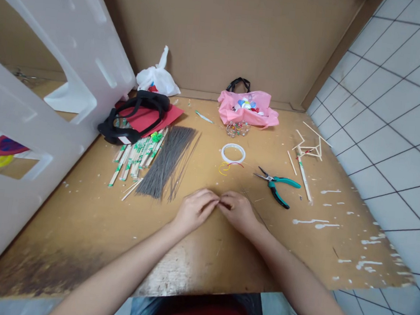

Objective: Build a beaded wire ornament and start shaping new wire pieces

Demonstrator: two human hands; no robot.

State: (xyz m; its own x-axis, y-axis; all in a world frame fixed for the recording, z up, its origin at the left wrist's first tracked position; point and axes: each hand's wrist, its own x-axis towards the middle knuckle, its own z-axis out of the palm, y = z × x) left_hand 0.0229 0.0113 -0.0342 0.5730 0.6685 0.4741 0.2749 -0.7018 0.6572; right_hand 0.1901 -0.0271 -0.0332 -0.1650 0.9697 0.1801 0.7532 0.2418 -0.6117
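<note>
My left hand [198, 207] and my right hand [237, 210] meet fingertip to fingertip above the wooden table, near its middle. Both are closed in a pinch; whatever lies between the fingers is too small or hidden to make out. Just beyond them is a white ring-shaped spool [233, 154], with a thin yellow curl of wire [224, 169] beside it. To the right of my right hand lie teal-handled needle-nose pliers [277, 185], jaws apart. Left of my left hand spreads a bundle of thin grey wires [165, 163].
Green-printed wrapped chopsticks [135, 158] lie at left, below a black head strap [136, 115] on red paper [173, 116]. Behind stand a white bag [158, 78] and a pink bag [249, 111]. A small stick frame [310, 150] sits at right. A white plastic panel [69, 30] borders the left.
</note>
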